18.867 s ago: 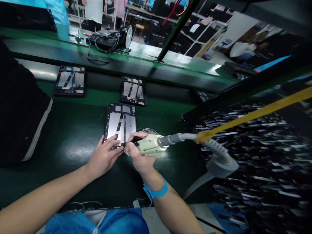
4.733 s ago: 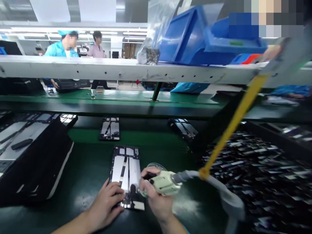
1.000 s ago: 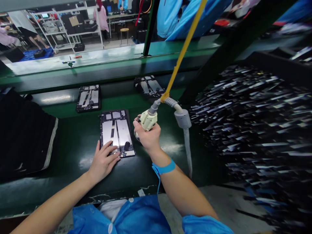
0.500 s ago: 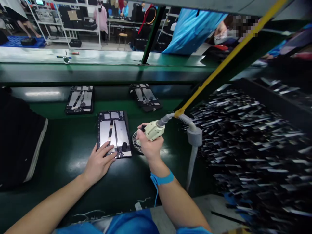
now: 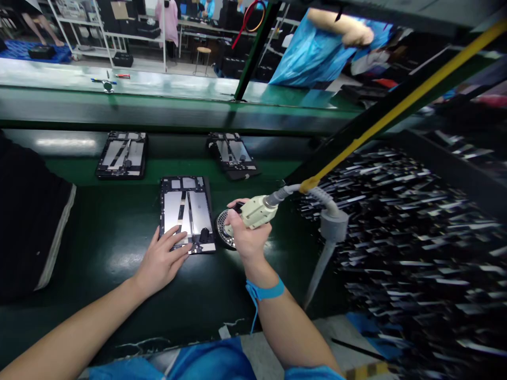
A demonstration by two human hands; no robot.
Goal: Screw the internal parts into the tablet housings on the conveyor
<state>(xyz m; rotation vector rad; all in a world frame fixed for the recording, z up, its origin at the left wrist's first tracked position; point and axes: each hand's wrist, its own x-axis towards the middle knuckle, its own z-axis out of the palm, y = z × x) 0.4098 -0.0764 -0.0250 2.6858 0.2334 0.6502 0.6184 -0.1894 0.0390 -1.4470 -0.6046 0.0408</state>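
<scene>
An opened tablet [image 5: 198, 206] with a silver inside and black strips lies on the dark green bench. My left hand [image 5: 164, 256] rests over its lower left corner, fingers stretched out and touching it. Just right of the tablet, my right hand [image 5: 251, 240] grips a cream hand tool [image 5: 257, 211] with a round perforated disc [image 5: 225, 232] at its head. A grey hose [image 5: 277, 196] runs from the tool's rear. The disc sits beside the tablet's right edge, and whether it touches the bench is hard to tell.
Two more opened tablets lie behind, one at left [image 5: 122, 155] and one at centre [image 5: 233, 153]. Stacked dark parts [image 5: 415, 227] fill the right side. A black cloth-like bulk [image 5: 31, 221] stands at left. A yellow strap [image 5: 376, 124] slants overhead. A co-worker's arm [image 5: 336, 26] shows beyond.
The view has shifted slightly. My right hand and the tool have moved a little right, and the hose has swung right. Across the bench, the co-worker's forearm has come into view.
</scene>
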